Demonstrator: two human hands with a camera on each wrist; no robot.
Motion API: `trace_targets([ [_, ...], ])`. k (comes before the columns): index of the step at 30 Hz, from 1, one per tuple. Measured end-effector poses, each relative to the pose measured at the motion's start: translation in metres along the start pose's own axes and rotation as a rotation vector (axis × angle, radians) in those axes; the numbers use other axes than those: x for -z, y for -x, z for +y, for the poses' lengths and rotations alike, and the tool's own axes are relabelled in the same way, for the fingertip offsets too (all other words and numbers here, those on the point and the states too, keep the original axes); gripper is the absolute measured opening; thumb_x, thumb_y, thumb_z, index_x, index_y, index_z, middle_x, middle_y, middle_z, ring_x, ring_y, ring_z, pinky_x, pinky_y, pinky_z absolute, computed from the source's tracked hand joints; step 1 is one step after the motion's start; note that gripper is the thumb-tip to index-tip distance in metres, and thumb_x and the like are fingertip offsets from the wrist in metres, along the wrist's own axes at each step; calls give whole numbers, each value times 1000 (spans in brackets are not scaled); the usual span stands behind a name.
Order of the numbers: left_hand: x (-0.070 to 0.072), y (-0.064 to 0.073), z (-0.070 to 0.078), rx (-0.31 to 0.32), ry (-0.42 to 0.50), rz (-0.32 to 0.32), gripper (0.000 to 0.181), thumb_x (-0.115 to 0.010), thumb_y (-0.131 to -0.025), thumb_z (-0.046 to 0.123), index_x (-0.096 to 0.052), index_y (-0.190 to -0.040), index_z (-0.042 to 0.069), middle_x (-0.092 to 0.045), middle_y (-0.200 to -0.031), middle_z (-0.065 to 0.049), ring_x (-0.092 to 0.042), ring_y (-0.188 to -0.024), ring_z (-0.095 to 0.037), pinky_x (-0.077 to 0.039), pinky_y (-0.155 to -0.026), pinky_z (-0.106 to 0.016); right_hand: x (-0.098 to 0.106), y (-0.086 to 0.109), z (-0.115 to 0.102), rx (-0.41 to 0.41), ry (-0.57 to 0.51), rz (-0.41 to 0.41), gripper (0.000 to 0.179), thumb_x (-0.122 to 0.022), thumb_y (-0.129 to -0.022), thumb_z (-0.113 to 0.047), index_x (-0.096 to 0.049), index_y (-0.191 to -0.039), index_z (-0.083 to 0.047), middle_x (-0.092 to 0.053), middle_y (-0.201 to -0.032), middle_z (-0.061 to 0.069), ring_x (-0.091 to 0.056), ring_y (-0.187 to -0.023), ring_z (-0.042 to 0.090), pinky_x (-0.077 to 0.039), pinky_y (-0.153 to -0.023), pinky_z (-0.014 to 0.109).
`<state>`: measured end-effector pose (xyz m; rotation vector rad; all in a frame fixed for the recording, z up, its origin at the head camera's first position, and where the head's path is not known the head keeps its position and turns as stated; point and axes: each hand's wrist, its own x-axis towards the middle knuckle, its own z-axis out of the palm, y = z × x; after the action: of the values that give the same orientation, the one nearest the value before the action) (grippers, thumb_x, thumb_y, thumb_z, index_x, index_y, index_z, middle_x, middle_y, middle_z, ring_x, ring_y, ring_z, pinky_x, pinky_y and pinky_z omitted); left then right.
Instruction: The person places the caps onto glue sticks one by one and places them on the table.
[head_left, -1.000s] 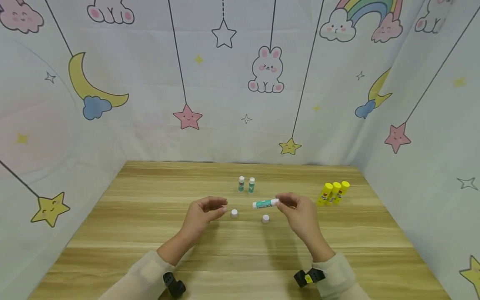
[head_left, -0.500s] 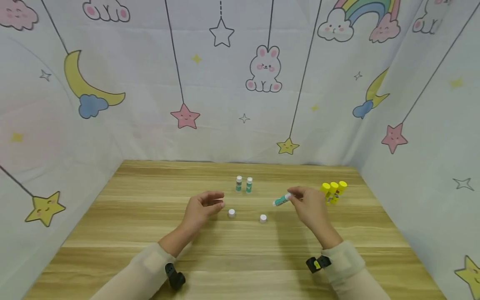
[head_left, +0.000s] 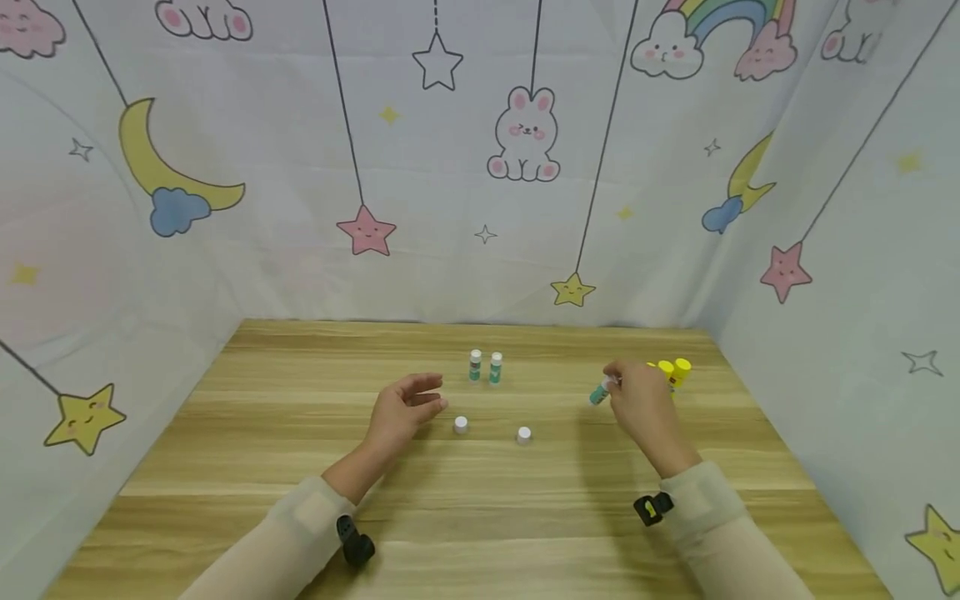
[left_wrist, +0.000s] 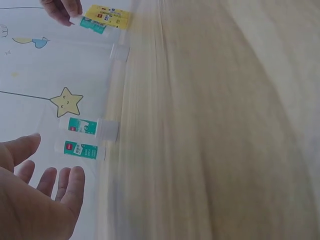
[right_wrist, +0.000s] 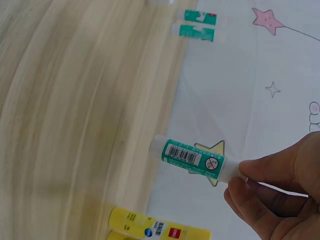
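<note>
A green-and-white glue stick (right_wrist: 190, 159) is pinched by its white end between the thumb and fingers of my right hand (head_left: 643, 408). It hangs tilted above the table at the right, just left of the yellow tubes. My left hand (head_left: 401, 410) hovers over the left-middle of the table, fingers relaxed and holding nothing. Closest to it is a small white cap (head_left: 461, 425); a second white cap (head_left: 524, 435) lies further right. Behind them stand two more green-and-white glue sticks, the left one (head_left: 476, 365) and the right one (head_left: 496, 368), upright and side by side.
Several yellow tubes (head_left: 680, 372) stand at the right back, partly hidden by my right hand. The wooden table (head_left: 480, 517) ends at a white patterned curtain (head_left: 450, 275) behind, with more curtain on both sides.
My right hand has carried the glue stick rightward toward the yellow tubes, and the stick has tipped from near level to steeply slanted. My left hand has stayed almost in place.
</note>
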<state>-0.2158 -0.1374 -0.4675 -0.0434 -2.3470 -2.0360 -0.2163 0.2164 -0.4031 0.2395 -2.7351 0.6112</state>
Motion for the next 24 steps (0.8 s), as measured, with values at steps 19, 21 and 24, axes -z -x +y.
trace_targets([
  [19, -2, -21, -13, 71, -45, 8, 46, -76, -92, 12, -62, -136, 8, -61, -139, -11, -62, -123, -30, -56, -98, -36, -2, -12, 31, 40, 203, 9, 16, -60, -94, 8, -74, -103, 9, -74, -98, 25, -71, -84, 40, -61, -71, 48],
  [21, -4, -25, -14, 68, -51, 14, 45, -76, -92, 12, -63, -135, 9, -62, -138, -11, -63, -122, -30, -56, -97, -36, -3, -13, 32, 43, 224, 2, 16, -61, -94, 8, -74, -104, 9, -74, -99, 25, -71, -84, 40, -61, -72, 48],
  [24, -9, -30, -13, 60, -67, 30, 43, -77, -91, 13, -65, -132, 10, -63, -136, -10, -64, -120, -29, -56, -96, -37, -4, -13, 35, 40, 241, -16, 17, -60, -94, 7, -74, -105, 9, -74, -100, 25, -71, -85, 41, -61, -73, 49],
])
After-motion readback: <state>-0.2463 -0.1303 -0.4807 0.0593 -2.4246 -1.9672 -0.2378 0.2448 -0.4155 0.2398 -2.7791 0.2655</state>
